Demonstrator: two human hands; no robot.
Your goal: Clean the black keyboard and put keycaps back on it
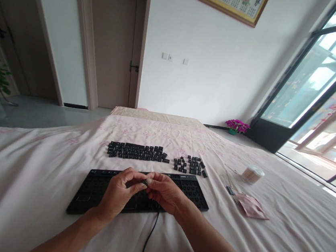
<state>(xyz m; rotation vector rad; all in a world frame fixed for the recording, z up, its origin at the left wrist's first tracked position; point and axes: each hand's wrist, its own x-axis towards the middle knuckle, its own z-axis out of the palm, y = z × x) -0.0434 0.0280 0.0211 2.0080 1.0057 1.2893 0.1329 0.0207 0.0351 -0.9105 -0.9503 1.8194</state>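
Note:
My left hand (121,188) is closed in a pinch on a small black keycap (143,182), partly covered by the fingertips. My right hand (165,191) meets it from the other side, thumb and fingers pinched at the same keycap. Both hands are above the middle of a black keyboard (97,186), which lies with its key caps off across much of its surface. Behind it, loose black keycaps (137,152) lie in packed rows, and a smaller group of keycaps (192,166) is spread to the right. The hands hide the keyboard's centre.
A pale pink flowered cloth (43,176) covers the surface. On the right stand a round tub of cotton swabs (252,174) and a folded pink cloth (251,206) beside a small dark tool (230,190). The keyboard's black cable (149,237) runs toward me.

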